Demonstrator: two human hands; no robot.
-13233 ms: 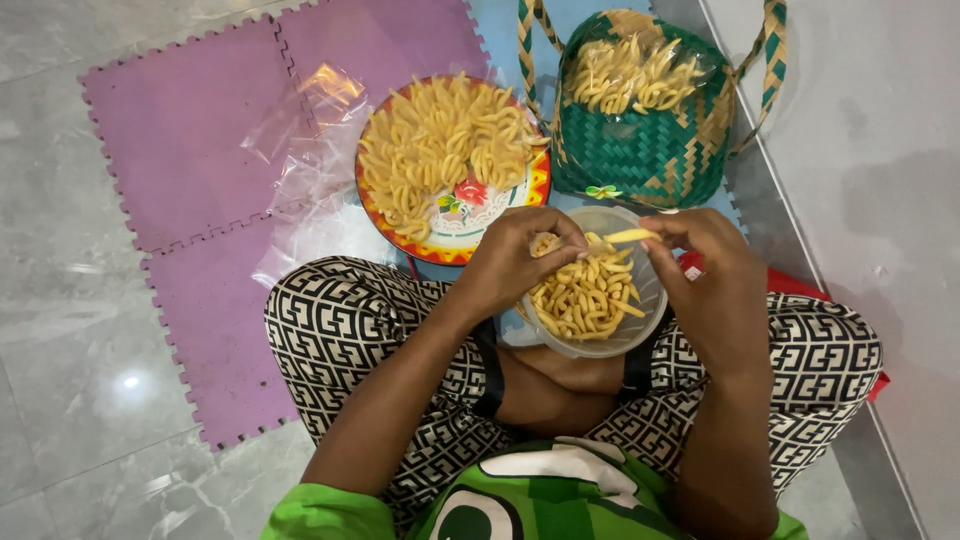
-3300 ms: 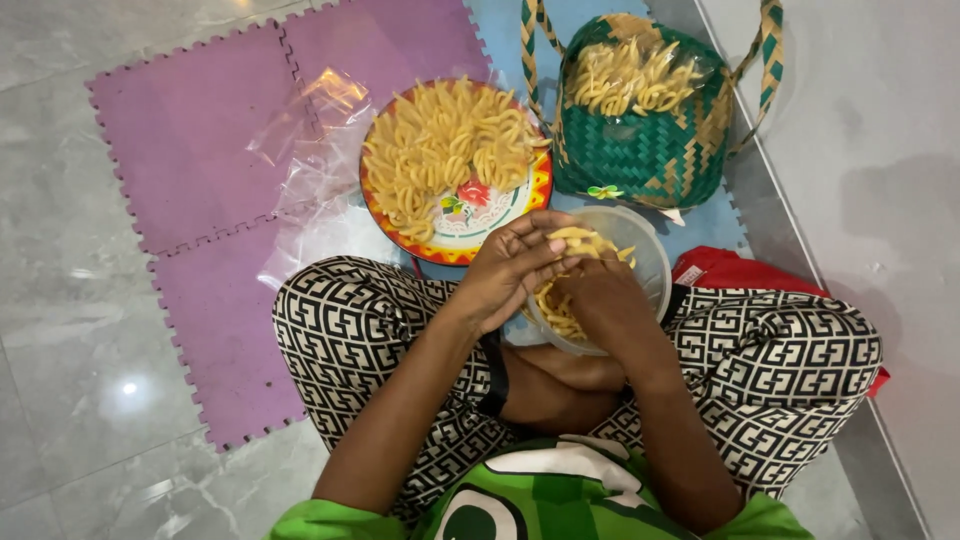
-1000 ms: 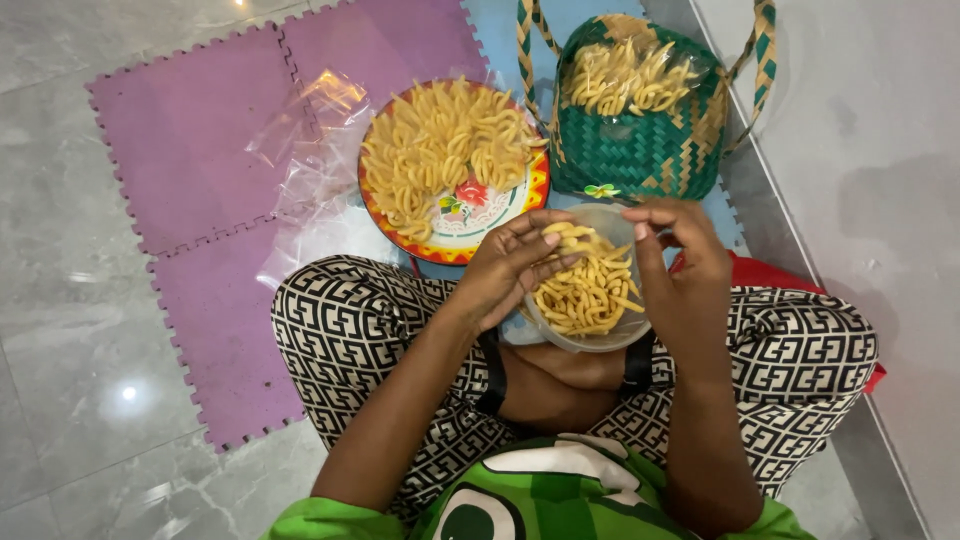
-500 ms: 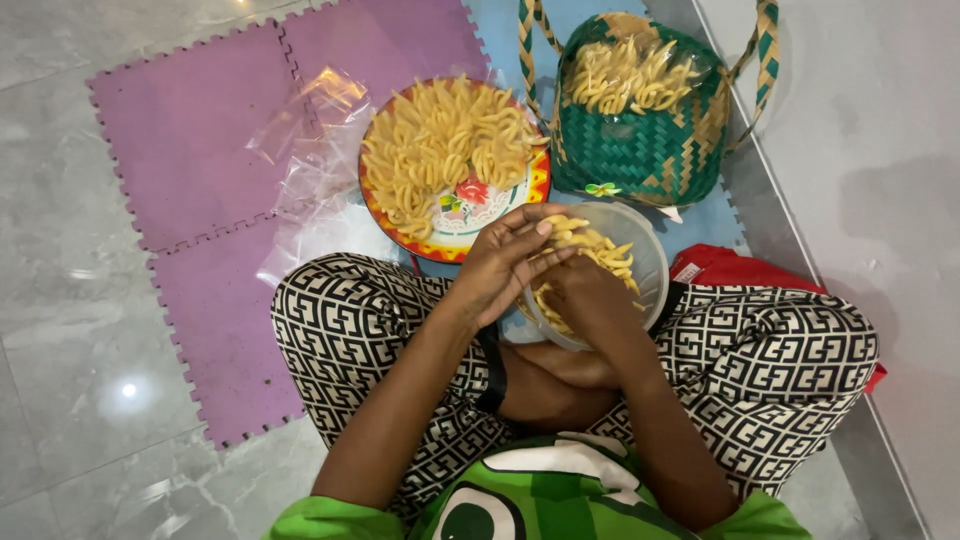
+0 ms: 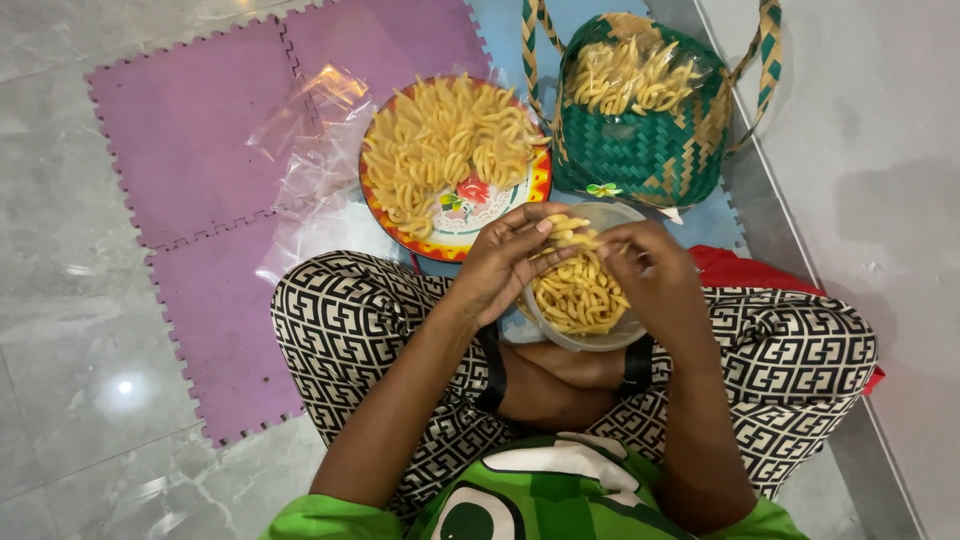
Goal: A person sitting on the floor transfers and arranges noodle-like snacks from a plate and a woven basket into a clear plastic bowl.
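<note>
A clear plastic bowl (image 5: 582, 338) full of yellow curved snack sticks (image 5: 578, 295) rests in my lap between my crossed legs. My left hand (image 5: 500, 262) curls over the bowl's left rim, its fingertips pinching a stick at the top of the pile. My right hand (image 5: 655, 275) is over the bowl's right side, fingers bent and pinching the same small cluster of sticks where both hands meet. Just beyond the bowl lies a round flowered plate (image 5: 445, 242) heaped with more sticks.
A green woven basket (image 5: 640, 150) with striped handles holds a clear bag of the same sticks, at the far right. A crumpled clear plastic sheet (image 5: 305, 150) lies on purple foam mats (image 5: 190, 150). Grey marble floor surrounds them; red cloth (image 5: 745, 270) is under my right leg.
My right hand, which was flat over the bowl half a second ago, has shifted right and lifted, uncovering the sticks. My left hand stays on the bowl's left rim.
</note>
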